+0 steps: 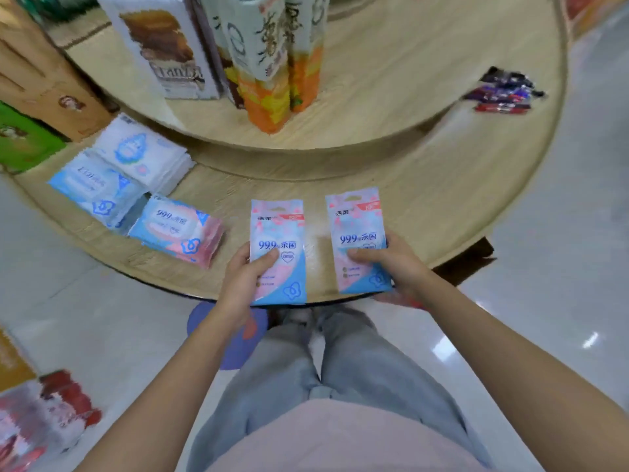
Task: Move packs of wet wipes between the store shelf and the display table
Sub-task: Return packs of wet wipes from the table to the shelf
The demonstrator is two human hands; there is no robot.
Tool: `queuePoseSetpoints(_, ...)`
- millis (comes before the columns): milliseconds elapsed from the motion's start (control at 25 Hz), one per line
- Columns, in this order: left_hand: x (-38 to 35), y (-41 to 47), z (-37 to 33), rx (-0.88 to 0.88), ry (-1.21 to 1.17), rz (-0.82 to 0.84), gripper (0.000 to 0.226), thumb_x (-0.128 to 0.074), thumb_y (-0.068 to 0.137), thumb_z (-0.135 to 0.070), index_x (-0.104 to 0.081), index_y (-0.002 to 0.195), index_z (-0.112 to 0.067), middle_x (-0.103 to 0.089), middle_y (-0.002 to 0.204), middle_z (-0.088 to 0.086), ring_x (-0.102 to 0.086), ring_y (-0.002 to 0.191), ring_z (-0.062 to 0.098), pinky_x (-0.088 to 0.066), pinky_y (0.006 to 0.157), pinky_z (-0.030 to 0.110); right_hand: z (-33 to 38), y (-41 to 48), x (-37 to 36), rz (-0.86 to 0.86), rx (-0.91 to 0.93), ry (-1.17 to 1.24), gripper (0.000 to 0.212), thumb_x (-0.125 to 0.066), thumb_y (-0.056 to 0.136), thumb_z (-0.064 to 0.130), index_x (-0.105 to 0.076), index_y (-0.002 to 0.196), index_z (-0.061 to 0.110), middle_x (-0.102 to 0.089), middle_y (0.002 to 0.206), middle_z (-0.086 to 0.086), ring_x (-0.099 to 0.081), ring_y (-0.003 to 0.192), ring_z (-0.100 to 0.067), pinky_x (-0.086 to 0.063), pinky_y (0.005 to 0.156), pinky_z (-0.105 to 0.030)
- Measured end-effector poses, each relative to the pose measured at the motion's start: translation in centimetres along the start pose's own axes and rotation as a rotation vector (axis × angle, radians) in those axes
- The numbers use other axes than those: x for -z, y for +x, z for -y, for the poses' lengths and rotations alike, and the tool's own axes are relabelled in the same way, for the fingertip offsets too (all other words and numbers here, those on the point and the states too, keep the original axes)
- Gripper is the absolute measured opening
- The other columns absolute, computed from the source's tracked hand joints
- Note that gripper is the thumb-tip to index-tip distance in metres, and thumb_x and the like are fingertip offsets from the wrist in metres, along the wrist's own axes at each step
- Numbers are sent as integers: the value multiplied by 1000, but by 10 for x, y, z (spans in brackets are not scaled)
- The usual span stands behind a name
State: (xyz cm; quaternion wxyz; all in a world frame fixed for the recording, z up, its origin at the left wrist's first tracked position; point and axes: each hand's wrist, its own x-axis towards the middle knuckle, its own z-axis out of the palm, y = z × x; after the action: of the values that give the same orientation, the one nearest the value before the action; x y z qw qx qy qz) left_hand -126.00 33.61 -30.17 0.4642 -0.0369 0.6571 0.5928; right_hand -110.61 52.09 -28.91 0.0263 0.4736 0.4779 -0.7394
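My left hand (pixel 243 282) grips a slim pink-and-blue wet wipes pack (pixel 277 229) by its lower left edge, thumb on its face. My right hand (pixel 394 264) holds a matching pack (pixel 357 226) the same way, thumb across its middle. Both packs hover upright just over the front edge of the round wooden display table (pixel 442 206). To the left on the table lie a thicker pink-and-blue wipes pack (pixel 177 229) and stacks of white and blue wipes packs (pixel 115 172).
Tall snack boxes (pixel 258 56) stand on the raised upper tier of the table. A small pile of dark wrapped items (pixel 503 92) lies at the far right. Cartons (pixel 37 97) crowd the left. More packaged goods (pixel 37 420) sit at the bottom left beside the glossy floor.
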Motion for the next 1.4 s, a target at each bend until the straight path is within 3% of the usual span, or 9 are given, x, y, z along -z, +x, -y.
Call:
queuePoseSetpoints(120, -29, 0, -6, 35, 222, 220, 24, -59, 88, -8, -61, 112, -5, -71, 94, 8, -70, 66, 9, -52, 55, 17, -37, -52, 18, -212, 68, 223, 37, -67, 78, -6, -59, 110, 8, -72, 100, -9, -70, 83, -23, -59, 78, -39)
queuePoseSetpoints(280, -82, -20, 5, 67, 451, 496, 13, -60, 88, -6, -62, 100, -11, -73, 77, -3, -68, 60, 7, -52, 53, 19, -106, -119, 25, -495, 78, 472, 32, -69, 77, -5, -59, 101, 13, -72, 93, -4, -70, 73, -16, -59, 72, -33)
queuePoseSetpoints(480, -158, -73, 48, 86, 748, 856, 18, -61, 87, -8, -63, 105, -8, -74, 89, 6, -70, 67, 14, -56, 70, 31, -198, -208, 16, -834, 123, 819, 30, -71, 77, -2, -59, 100, 14, -71, 98, -8, -69, 77, -22, -58, 77, -38)
queuePoseSetpoints(640, -204, -151, 108, 69, 954, 1152, 12, -61, 88, -7, -63, 99, -8, -74, 79, -1, -69, 63, 9, -56, 61, 22, -280, -285, -16, -1085, 184, 1076, 27, -70, 78, 0, -60, 98, 15, -71, 97, -7, -70, 75, -20, -58, 72, -34)
queuePoseSetpoints(720, -212, -197, 143, 92, 1027, 1260, 25, -69, 81, -14, -64, 103, -4, -73, 89, 6, -70, 72, 16, -56, 69, 28, -322, -320, -40, -1181, 213, 1186, 33, -70, 79, 2, -60, 109, 10, -71, 104, -10, -69, 82, -24, -57, 75, -35)
queuePoseSetpoints(840, -201, -269, 200, 112, 1120, 1360, 33, -72, 75, -19, -65, 104, -5, -73, 94, 8, -69, 80, 23, -54, 77, 36, -379, -374, -79, -1292, 213, 1293, 40, -70, 79, 4, -57, 117, 7, -70, 109, -10, -69, 89, -28, -57, 75, -35)
queuePoseSetpoints(960, -172, -339, 257, 153, 1188, 1482, 14, -66, 84, -14, -65, 98, -10, -73, 85, 2, -68, 73, 18, -55, 66, 26, -431, -428, -116, -1419, 218, 1385, 39, -71, 79, 4, -58, 116, 6, -70, 110, -12, -69, 92, -31, -57, 78, -37)
queuePoseSetpoints(1080, -151, -389, 302, 188, 1285, 1605, 19, -66, 85, -14, -66, 103, -8, -73, 91, 5, -69, 74, 17, -54, 60, 21, -471, -473, -137, -1567, 217, 1449, 36, -71, 79, 4, -61, 113, 2, -70, 111, -15, -69, 90, -30, -58, 79, -37)
queuePoseSetpoints(1400, -178, -483, 390, 274, 1424, 1752, 16, -66, 85, -13, -65, 100, -9, -73, 88, 5, -68, 74, 19, -55, 64, 24, -534, -569, -130, -1880, 283, 1616, 33, -71, 78, 3, -62, 111, 2, -71, 106, -13, -70, 87, -28, -59, 75, -36)
